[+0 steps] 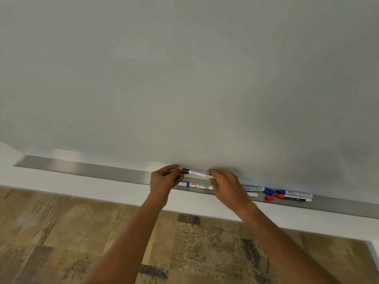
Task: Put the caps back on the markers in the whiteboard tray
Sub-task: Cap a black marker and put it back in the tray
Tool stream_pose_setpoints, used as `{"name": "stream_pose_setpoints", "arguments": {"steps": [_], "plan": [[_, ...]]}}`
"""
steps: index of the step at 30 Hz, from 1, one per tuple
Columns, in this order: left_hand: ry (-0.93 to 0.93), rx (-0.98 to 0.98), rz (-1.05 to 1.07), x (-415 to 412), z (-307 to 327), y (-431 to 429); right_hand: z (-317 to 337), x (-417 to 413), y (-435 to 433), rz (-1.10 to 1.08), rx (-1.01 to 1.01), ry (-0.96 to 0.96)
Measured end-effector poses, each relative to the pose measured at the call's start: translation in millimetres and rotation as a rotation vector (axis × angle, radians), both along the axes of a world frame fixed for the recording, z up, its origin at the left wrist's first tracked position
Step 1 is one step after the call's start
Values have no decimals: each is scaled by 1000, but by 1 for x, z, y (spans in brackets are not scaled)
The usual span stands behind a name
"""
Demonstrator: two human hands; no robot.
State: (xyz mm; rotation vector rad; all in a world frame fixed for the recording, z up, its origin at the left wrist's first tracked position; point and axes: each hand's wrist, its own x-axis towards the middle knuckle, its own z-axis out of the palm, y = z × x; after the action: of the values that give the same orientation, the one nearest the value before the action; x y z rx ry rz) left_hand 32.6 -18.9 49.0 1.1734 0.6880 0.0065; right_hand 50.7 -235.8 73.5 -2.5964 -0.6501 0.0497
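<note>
1. Left hand [165, 179] reaches up from 6 o'clock, forearm angled toward 1 o'clock, fingers curled in and pinched at the black end of the held marker [198, 173]. Whether a cap sits between the fingertips: cannot tell, too small.
2. Right hand [227, 187] comes in from 5 o'clock, forearm angled toward 11 o'clock, back of the hand to the camera, fingers closed round the marker's other end.
3. Held marker: white barrel, blue label, black tip end pointing to 9 o'clock. It lies almost level between both hands, just above the whiteboard tray [92, 168] and close to the whiteboard [184, 78].
4. Tray: long grey metal ledge, running from 9 o'clock down toward 3 o'clock along the board's lower edge.
5. White marker with blue cap [194, 185] lies in the tray directly under the hands, at 6 o'clock of the held one; print reads WHITEBOARD MARKER.
6. At 3 o'clock of the right hand: another white marker [254, 188] partly hidden by the wrist, then a loose blue cap [268, 191] and a loose red cap [269, 198].
7. Further toward 3 o'clock: blue-tipped marker [295, 193] and red-tipped marker [294, 198], lying side by side, touching or nearly so.
8. Patchy brown floor [82, 232] fills the 6 to 8 o'clock area.
</note>
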Motion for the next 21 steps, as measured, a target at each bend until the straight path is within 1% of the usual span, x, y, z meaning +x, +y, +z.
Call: {"name": "stream_pose_setpoints", "arguments": {"steps": [1,4,6,9,15,18,21], "plan": [[43,80,14,3,-8,-1,-7,1,3,-10,-39,21],[158,419,-29,11,-27,-3,-23,2,12,-37,-129,50],[194,560,-87,13,-34,-4,-32,2,16,-64,-151,67],[224,671,-177,14,-42,-6,-45,1,21,-96,-160,99],[364,880,-312,16,-48,-8,-59,3,26,-142,-145,136],[385,932,-352,16,-49,-8,-62,4,28,-153,-159,153],[371,942,-370,14,-52,-8,-65,4,29,-114,-159,164]]}}
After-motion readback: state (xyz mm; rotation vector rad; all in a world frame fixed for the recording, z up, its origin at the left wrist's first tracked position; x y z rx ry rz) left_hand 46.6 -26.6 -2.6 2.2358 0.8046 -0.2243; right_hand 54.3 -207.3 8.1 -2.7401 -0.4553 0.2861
